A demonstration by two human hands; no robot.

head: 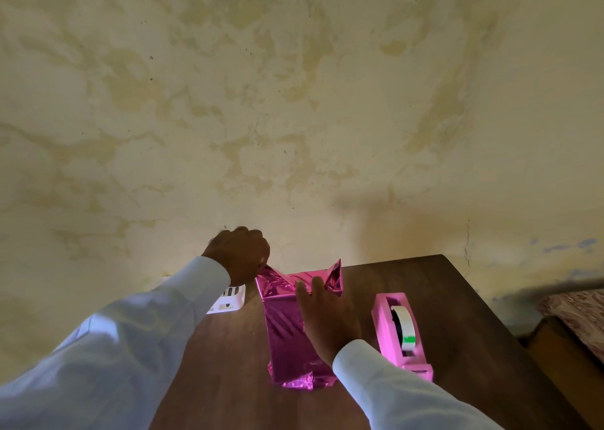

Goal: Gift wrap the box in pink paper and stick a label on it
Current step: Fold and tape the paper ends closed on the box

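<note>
The box (287, 338), in pink paper (277, 285), lies mid-surface on the table (451, 298), far end near the far edge. Left hand (240, 254) pinches its far-left flap; right hand (327, 318) presses flat on top, fingers straight. Tape dispenser (400, 331) stands just beside, toward the right edge

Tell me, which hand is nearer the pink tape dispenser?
Right. The right hand lies on the shiny pink wrapped box, beside the pink tape dispenser; the left hand pinches paper at the box's far-left corner.

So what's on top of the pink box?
The right hand lies flat on the pink paper, fingers straight. The left hand pinches its far corner. The box itself is wholly covered, unseen.
</note>
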